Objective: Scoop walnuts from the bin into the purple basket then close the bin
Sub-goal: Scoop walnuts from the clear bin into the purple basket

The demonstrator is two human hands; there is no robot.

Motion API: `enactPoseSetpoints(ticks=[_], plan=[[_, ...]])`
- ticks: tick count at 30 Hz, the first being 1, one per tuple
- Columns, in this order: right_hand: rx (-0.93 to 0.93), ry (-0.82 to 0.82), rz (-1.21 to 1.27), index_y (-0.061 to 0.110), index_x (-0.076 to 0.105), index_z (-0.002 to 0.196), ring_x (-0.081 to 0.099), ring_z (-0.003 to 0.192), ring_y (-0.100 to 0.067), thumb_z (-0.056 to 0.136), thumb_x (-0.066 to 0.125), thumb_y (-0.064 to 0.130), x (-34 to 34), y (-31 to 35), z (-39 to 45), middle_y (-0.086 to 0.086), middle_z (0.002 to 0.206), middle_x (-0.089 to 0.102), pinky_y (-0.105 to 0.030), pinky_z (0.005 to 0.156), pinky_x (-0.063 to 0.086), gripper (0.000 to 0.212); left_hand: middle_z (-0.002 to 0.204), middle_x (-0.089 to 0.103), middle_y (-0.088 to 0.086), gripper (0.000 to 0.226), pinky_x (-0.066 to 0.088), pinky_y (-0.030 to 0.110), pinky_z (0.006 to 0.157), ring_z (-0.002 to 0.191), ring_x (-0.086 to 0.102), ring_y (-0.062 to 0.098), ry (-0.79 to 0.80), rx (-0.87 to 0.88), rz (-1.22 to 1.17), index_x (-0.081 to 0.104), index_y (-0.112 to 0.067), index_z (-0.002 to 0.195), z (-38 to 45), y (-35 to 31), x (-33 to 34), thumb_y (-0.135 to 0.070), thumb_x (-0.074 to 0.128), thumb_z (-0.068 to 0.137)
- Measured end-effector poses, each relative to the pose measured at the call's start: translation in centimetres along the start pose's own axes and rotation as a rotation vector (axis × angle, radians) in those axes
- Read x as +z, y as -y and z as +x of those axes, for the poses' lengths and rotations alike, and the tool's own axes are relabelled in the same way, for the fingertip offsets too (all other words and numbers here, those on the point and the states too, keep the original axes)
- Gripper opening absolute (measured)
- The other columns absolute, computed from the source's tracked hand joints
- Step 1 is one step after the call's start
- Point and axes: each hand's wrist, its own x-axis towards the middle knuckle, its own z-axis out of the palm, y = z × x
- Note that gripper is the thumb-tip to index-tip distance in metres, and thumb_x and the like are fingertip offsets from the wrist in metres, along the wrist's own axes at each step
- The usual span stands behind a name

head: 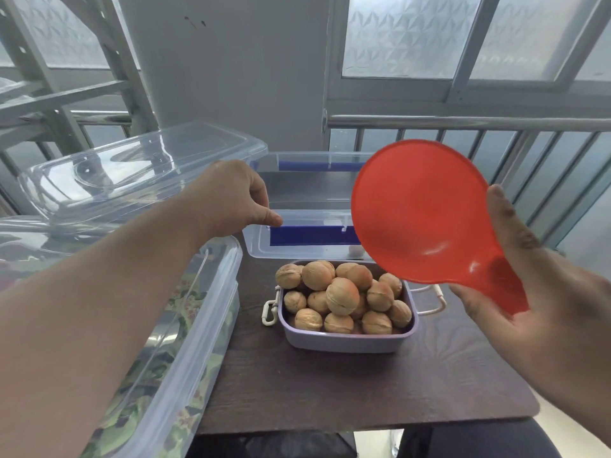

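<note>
The purple basket (347,340) stands mid-table, heaped with several walnuts (342,295). Behind it the clear bin (261,251) with blue latches is open and looks almost empty. Its clear lid (132,173) lies tilted at the upper left. My left hand (231,196) hovers at the bin's near left corner, fingers curled and thumb on the rim, right by the lid's edge. Whether it grips anything is unclear. My right hand (542,292) holds the red scoop (420,213) by its handle. The bowl is raised over the bin's right side with its underside towards me.
A second clear lidded box (185,325) with a floral pattern inside sits along the table's left side. The dark wooden table (330,391) ends near me. A metal railing (463,122) and windows stand behind the bin.
</note>
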Motion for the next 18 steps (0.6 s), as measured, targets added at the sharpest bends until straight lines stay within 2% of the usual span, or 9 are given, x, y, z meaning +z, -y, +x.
enactPoseSetpoints(ticks=[2, 5, 9, 14, 16, 18], plan=[[0.094, -0.021, 0.048, 0.014, 0.032, 0.165, 0.044, 0.066, -0.02, 0.069, 0.095, 0.017, 0.6, -0.4, 1.2, -0.001, 0.081, 0.047, -0.037, 0.073, 0.044, 0.115, 0.071, 0.075, -0.004, 0.029, 0.046, 0.024, 0.06, 0.075, 0.068, 0.009, 0.001, 0.005, 0.003, 0.081, -0.024, 0.07, 0.0, 0.0, 0.1, -0.049, 0.096, 0.07], [0.212, 0.016, 0.161, 0.031, 0.019, 0.168, 0.049, 0.079, -0.022, 0.082, 0.087, 0.029, 1.4, -1.1, 3.7, -0.003, 0.094, 0.054, -0.035, 0.083, 0.04, 0.11, 0.069, 0.075, -0.003, 0.029, 0.049, 0.025, 0.062, 0.074, 0.069, 0.01, 0.004, 0.004, 0.005, 0.081, -0.024, 0.069, 0.0, 0.0, 0.1, -0.049, 0.096, 0.07], [0.252, 0.098, 0.197, 0.036, 0.007, 0.168, 0.049, 0.096, -0.02, 0.089, 0.082, 0.032, 3.1, -2.0, 6.9, 0.0, 0.11, 0.049, -0.033, 0.088, 0.038, 0.109, 0.067, 0.075, -0.005, 0.029, 0.049, 0.026, 0.062, 0.071, 0.069, 0.01, -0.001, 0.013, 0.009, 0.081, -0.024, 0.069, 0.0, 0.1, 0.1, -0.048, 0.096, 0.069], [0.214, 0.2, 0.139, 0.041, 0.005, 0.167, 0.055, 0.084, -0.025, 0.091, 0.08, 0.031, 5.1, -4.3, 11.1, -0.005, 0.096, 0.06, -0.033, 0.085, 0.039, 0.107, 0.067, 0.075, -0.005, 0.03, 0.046, 0.024, 0.059, 0.069, 0.068, 0.008, 0.009, 0.019, 0.011, 0.081, -0.023, 0.069, 0.1, 0.0, -0.2, -0.048, 0.096, 0.07], [0.147, 0.299, 0.074, 0.052, 0.005, 0.164, 0.058, 0.077, -0.02, 0.091, 0.079, 0.03, 5.8, -5.1, 13.0, -0.003, 0.089, 0.065, -0.035, 0.079, 0.045, 0.106, 0.067, 0.075, -0.005, 0.03, 0.045, 0.022, 0.058, 0.069, 0.068, 0.008, 0.01, 0.02, 0.013, 0.081, -0.023, 0.07, 0.1, -0.1, -0.3, -0.048, 0.096, 0.07], [0.089, 0.434, 0.046, 0.066, 0.01, 0.157, 0.062, 0.081, -0.018, 0.089, 0.079, 0.028, 6.2, -5.8, 15.1, -0.002, 0.092, 0.069, -0.04, 0.081, 0.054, 0.104, 0.067, 0.075, -0.005, 0.03, 0.046, 0.022, 0.059, 0.07, 0.068, 0.009, 0.006, 0.023, 0.014, 0.081, -0.022, 0.07, 0.1, -0.1, -0.3, -0.048, 0.096, 0.07]])
